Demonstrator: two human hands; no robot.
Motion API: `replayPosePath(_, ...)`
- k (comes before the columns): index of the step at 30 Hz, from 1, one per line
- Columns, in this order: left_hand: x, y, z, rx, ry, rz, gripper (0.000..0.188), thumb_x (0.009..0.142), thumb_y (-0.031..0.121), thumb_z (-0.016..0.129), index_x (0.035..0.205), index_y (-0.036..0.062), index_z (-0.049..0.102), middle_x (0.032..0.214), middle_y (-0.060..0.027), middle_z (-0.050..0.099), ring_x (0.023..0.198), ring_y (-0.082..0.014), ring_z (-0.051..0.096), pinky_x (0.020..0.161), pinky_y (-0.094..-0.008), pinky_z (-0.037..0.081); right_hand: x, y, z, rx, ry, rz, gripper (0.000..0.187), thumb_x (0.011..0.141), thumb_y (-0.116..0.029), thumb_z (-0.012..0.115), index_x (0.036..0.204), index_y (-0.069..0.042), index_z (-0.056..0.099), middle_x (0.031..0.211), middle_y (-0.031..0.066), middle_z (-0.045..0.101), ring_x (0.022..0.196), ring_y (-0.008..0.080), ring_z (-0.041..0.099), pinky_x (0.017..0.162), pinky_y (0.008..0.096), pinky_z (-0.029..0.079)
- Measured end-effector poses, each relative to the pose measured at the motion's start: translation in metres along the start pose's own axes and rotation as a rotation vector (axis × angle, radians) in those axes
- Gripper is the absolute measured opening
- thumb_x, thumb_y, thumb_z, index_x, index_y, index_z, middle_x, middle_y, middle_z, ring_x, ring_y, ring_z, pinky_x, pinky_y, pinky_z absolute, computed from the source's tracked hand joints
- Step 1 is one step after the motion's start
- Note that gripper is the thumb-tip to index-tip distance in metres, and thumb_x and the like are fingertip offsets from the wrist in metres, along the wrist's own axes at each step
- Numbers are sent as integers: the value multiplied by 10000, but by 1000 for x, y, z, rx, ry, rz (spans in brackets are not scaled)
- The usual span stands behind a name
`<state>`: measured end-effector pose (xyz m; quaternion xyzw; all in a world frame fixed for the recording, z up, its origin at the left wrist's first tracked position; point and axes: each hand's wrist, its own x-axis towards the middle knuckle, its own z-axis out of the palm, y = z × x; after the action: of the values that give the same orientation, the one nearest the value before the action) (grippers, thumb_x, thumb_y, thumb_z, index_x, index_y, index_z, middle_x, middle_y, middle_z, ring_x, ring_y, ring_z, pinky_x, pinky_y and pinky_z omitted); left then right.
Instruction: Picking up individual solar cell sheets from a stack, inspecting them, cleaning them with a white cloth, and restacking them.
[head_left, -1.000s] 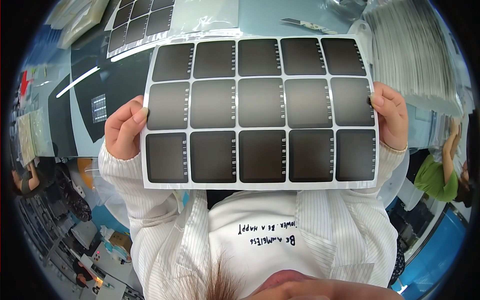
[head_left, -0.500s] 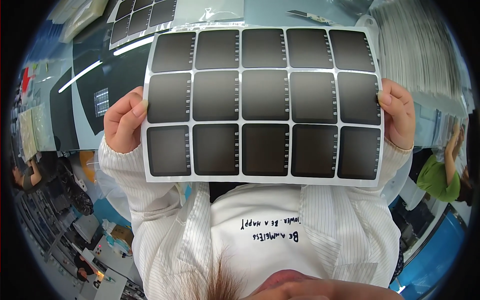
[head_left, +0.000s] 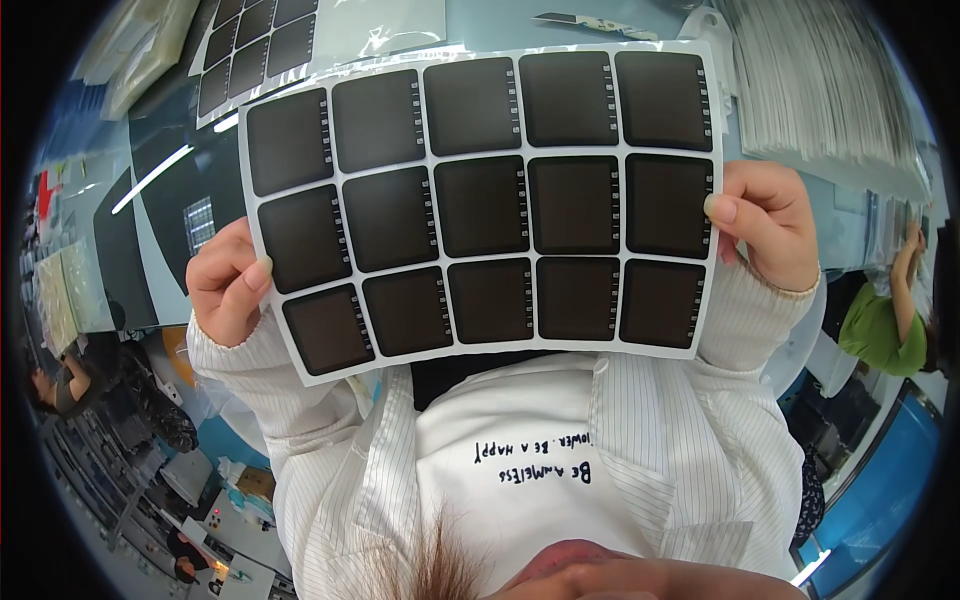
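A white sheet of dark, rounded square stickers (head_left: 483, 205) is held up in front of my chest, above the near edge of the table. The squares sit in three rows, with small marks along one side of each. My left hand (head_left: 228, 283) pinches the sheet's left edge, thumb on top. At the right edge, my right hand (head_left: 765, 222) grips it between thumb and fingers. The sheet slants a little, its left side lower, and bows slightly. Its underside is hidden.
A similar sheet (head_left: 262, 45) lies at the far left of the table, near clear plastic packs (head_left: 150, 60). A craft knife (head_left: 590, 26) lies at the back. At the far right stands a tall stack of sheets (head_left: 825, 90). A person in green (head_left: 885, 320) works at the right.
The sheet has shifted left and tilted, its left side dropping and its face turning darker as glare fades. Both hands moved with it, still holding its edges.
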<state>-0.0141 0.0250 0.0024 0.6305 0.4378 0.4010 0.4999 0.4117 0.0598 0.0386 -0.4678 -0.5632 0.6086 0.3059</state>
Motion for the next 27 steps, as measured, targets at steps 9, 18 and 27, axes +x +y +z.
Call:
replayPosePath(9,11,-13,0,61,-129,83,135,741,50,560,632,-28,575,708,-83,550,617,-149,483,581,-260,377,2,3,-5,-206,-122,-121,203,780,-80,582,606,17,544,539,39,494,417,84,436,408,229,302)
replayPosePath(18,10,-16,6,161,-98,20,99,692,19,565,608,-32,549,659,-59,485,575,-133,441,528,-243,335,13,11,-1,-307,-146,78,214,798,-88,604,624,30,563,572,27,510,462,80,457,440,225,320)
replayPosePath(27,6,-21,5,123,-80,-25,170,696,74,580,575,-18,505,667,-58,469,590,-141,437,530,-256,327,18,0,-20,-709,233,-9,110,806,-80,603,782,27,610,652,34,567,519,76,500,472,210,373)
